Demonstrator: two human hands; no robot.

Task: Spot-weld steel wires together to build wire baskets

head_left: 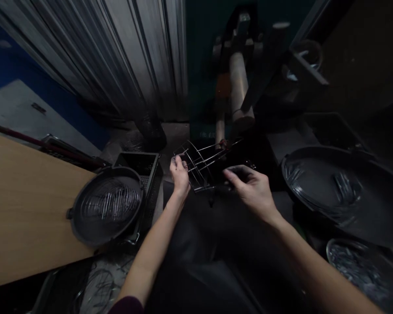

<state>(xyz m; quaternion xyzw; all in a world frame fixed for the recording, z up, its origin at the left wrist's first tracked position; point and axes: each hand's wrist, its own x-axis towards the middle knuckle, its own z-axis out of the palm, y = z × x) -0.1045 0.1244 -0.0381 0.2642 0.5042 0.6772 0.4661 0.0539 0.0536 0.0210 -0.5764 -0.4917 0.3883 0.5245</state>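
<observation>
My left hand (180,176) is closed on the left side of a small wire basket-like frame (199,165), made of thin crossing metal rods with bent ends. The frame is held tilted in the air, its far end close under the lower rod of a machine (220,131). To the right of the frame, my right hand (253,189) is closed in a pinch, thumb against fingers, apart from the wires. Whatever may be between those fingertips is too dark and small to make out.
At left, a round black pan (106,237) holds several metal wires beside a dark plastic crate (155,174). On the right, a large dark tray (317,174) carries bundles of short rods, above a bowl (329,253) of small metal pieces. The machine's thick cylinder (238,78) juts out ahead.
</observation>
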